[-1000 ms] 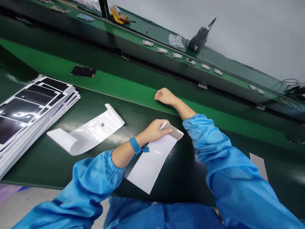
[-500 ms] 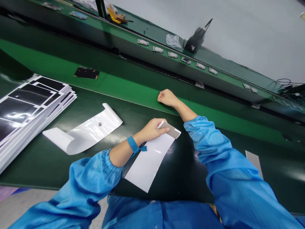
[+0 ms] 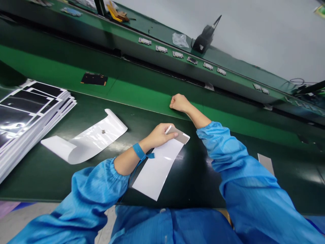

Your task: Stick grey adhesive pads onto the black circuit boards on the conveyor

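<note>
My left hand [image 3: 162, 135] is closed on the upper end of a white sheet with a grey strip [image 3: 181, 136], thumb on top. The sheet's long white part [image 3: 156, 169] slants down over the dark green table towards me. A blue wrist strap [image 3: 139, 151] circles my left wrist. Farther out, my right hand [image 3: 179, 102] is a closed fist over the bright green strip behind the table. Its fingers curl under, so whatever they may hold is hidden.
On the left lies a stack of black-and-white sheets [image 3: 27, 105], beside a curled white sheet [image 3: 88, 139]. A black flat piece [image 3: 94, 79] rests on the green strip. Small boards [image 3: 161, 49] line the raised ledge. A grey piece [image 3: 266, 164] lies at the right.
The view has shifted slightly. Against the table, the black flat piece and my right fist have moved a little to the right. My left hand keeps its hold on the sheet.
</note>
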Demonstrator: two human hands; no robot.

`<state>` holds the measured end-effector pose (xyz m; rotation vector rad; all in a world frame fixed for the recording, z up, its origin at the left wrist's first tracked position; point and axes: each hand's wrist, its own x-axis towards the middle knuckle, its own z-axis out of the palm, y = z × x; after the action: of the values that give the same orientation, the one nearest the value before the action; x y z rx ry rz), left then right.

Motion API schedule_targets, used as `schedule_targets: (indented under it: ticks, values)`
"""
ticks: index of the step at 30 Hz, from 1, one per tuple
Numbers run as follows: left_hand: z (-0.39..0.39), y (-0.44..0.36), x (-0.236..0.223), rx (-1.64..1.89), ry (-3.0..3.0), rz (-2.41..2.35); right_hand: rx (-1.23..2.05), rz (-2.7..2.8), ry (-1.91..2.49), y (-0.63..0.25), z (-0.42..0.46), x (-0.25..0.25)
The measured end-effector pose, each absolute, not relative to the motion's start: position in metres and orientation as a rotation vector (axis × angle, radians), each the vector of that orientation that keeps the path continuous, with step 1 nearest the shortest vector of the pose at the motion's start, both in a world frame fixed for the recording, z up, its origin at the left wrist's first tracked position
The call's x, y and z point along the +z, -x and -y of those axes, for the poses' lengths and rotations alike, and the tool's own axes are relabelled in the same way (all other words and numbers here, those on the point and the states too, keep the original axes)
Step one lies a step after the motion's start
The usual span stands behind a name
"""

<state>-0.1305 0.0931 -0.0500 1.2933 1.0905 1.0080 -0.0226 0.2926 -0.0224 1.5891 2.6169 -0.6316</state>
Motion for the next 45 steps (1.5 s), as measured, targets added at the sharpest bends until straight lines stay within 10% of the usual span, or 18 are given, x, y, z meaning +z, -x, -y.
schedule_targets:
  ticks: [11, 22, 45]
  values:
    - [-0.098, 0.145, -0.048, 0.923, -1.372, -1.361, -0.706, -2.669, -1.835, -0.013, -0.287, -0.023]
    - [-0.095, 0.131, -0.054, 0.986, -1.136, -1.602, -2.104, -2.929, -1.566, -0.093, -0.156, -0.063]
    - [-0.086, 0.126, -0.048, 0.907, -1.421, -1.461, -1.613, -3.253, -1.428, -0.091, -0.138, -0.06]
